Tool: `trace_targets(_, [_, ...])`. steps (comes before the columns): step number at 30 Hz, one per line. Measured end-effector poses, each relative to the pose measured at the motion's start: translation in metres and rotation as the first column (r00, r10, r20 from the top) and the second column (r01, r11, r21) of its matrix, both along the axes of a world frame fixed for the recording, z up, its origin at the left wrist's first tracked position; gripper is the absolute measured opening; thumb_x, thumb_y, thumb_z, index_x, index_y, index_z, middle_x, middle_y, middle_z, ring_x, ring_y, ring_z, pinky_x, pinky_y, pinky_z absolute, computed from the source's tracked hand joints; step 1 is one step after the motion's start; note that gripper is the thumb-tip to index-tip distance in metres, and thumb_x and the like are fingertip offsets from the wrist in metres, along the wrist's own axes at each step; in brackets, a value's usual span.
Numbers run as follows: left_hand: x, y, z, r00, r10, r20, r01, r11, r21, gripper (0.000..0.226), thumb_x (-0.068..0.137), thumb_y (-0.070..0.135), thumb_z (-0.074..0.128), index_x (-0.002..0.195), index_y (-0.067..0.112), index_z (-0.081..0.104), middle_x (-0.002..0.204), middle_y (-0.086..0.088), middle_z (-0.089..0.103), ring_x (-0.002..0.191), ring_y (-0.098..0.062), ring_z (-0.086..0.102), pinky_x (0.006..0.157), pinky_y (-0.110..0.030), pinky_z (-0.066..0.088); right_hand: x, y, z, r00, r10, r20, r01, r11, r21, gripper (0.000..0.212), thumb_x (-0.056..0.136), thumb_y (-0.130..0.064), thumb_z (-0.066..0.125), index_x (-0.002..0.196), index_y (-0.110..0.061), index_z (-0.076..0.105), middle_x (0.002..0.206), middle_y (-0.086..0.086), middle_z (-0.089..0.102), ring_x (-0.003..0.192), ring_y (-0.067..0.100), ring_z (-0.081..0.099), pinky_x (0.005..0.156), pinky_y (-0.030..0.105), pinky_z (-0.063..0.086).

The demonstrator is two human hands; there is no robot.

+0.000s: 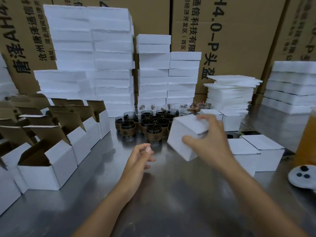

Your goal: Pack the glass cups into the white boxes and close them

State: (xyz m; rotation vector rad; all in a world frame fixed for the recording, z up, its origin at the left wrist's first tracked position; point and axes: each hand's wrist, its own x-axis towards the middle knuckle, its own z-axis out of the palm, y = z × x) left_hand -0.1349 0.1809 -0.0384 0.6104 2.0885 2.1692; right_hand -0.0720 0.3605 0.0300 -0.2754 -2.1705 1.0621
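Above the middle of the table [162, 194], toward its right side, the right hand [210, 142] holds a white box [179, 134] with its flaps shut, tilted so that one corner points down and clear of the steel surface; the thumb lies across the near face and the other fingers [207, 119] curl over the top edge, grasping it. The left hand [138, 161] hovers just left of the box without touching it, its fingers loosely bent and released, holding nothing. The glass cups [150, 127], dark glass with brown bands, stand crowded together toward the far edge of the table, behind the held box, with a few clear ones at the back of the group. Along the left edge sit rows of open boxes [51, 165] with their brown-lined flaps standing up. Near the right edge several closed boxes [256, 151] stand side by side, touching. Stacks of white foam [111, 57] line the far edge, with tall printed cartons [230, 40] behind them. At the right edge stands an orange drink [307, 139], and before it a round white lid [301, 177] with small dark spots on it
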Motion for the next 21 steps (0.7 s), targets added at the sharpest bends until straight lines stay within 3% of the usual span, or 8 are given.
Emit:
trace_targets(2, [-0.006, 0.003, -0.002, 1.0, 0.017, 0.006, -0.017, 1.0, -0.006, 0.016, 0.095, 0.029, 0.045, 0.106, 0.025, 0.056, 0.098, -0.002, 0.063, 0.091, -0.015, 0.063, 0.084, -0.032, 0.049, -0.006, 0.027, 0.029, 0.999, -0.007, -0.042, 0.007, 1.0, -0.008, 0.06, 0.066, -0.025, 0.074, 0.113, -0.039, 0.038, 0.112, -0.003, 0.032, 0.087, 0.011, 0.046, 0.049, 0.018, 0.051])
trace_targets(4, [-0.011, 0.004, -0.005, 1.0, 0.017, 0.012, -0.017, 1.0, -0.007, 0.016, 0.094, 0.027, 0.048, 0.106, 0.024, 0.057, 0.094, -0.002, 0.064, 0.088, -0.016, 0.063, 0.081, -0.031, 0.048, -0.017, 0.057, 0.054, 0.995, -0.071, -0.074, 0.072, 0.997, 0.019, 0.062, 0.068, -0.024, 0.075, 0.113, -0.04, 0.034, 0.111, -0.004, 0.028, 0.081, 0.006, 0.042, 0.037, 0.007, 0.039])
trace_targets(6, [-0.016, 0.003, -0.009, 1.0, 0.016, 0.007, -0.016, 1.0, -0.011, 0.021, 0.088, 0.034, 0.051, 0.105, 0.025, 0.06, 0.089, 0.0, 0.066, 0.089, -0.018, 0.063, 0.083, -0.034, 0.048, -0.03, 0.088, 0.071, 0.979, -0.177, -0.096, 0.182, 0.982, 0.048, 0.067, 0.068, -0.023, 0.076, 0.117, -0.036, 0.032, 0.114, -0.002, 0.024, 0.085, 0.007, 0.04, 0.05, 0.005, 0.041])
trace_targets(8, [-0.021, 0.0, -0.013, 1.0, 0.023, 0.003, -0.023, 1.0, -0.009, 0.029, 0.08, 0.043, 0.053, 0.103, 0.027, 0.062, 0.085, 0.003, 0.067, 0.089, -0.018, 0.063, 0.086, -0.04, 0.047, -0.043, 0.116, 0.078, 0.961, -0.266, -0.073, 0.27, 0.962, 0.043, 0.075, 0.067, -0.022, 0.078, 0.126, -0.028, 0.033, 0.124, 0.003, 0.024, 0.103, 0.019, 0.039, 0.08, 0.022, 0.047])
trace_targets(10, [-0.027, 0.0, -0.016, 1.0, 0.028, -0.001, -0.028, 1.0, -0.01, 0.027, 0.08, 0.047, 0.059, 0.1, 0.03, 0.064, 0.085, 0.005, 0.067, 0.087, -0.017, 0.064, 0.088, -0.046, 0.046, -0.053, 0.144, 0.074, 0.946, -0.323, -0.009, 0.323, 0.944, 0.069, 0.077, 0.068, -0.022, 0.079, 0.13, -0.021, 0.034, 0.133, 0.01, 0.024, 0.116, 0.028, 0.037, 0.094, 0.034, 0.041])
trace_targets(14, [-0.031, 0.003, -0.019, 0.999, 0.038, -0.035, -0.039, 0.998, -0.048, 0.02, 0.075, 0.043, 0.058, 0.093, 0.04, 0.066, 0.09, 0.007, 0.065, 0.085, -0.012, 0.064, 0.087, -0.045, 0.048, -0.064, 0.188, 0.046, 0.913, -0.395, 0.106, 0.382, 0.916, 0.122, 0.077, 0.07, -0.018, 0.08, 0.132, -0.01, 0.034, 0.138, 0.017, 0.021, 0.124, 0.034, 0.034, 0.103, 0.037, 0.034])
trace_targets(21, [-0.029, 0.004, -0.018, 0.996, 0.051, -0.074, -0.055, 0.997, -0.058, 0.02, 0.072, 0.038, 0.057, 0.089, 0.04, 0.067, 0.088, 0.011, 0.064, 0.089, -0.011, 0.061, 0.084, -0.041, 0.048, -0.088, 0.215, 0.007, 0.839, -0.441, 0.318, 0.427, 0.897, 0.116, 0.079, 0.071, -0.023, 0.081, 0.132, -0.007, 0.035, 0.142, 0.02, 0.02, 0.12, 0.041, 0.04, 0.101, 0.042, 0.036])
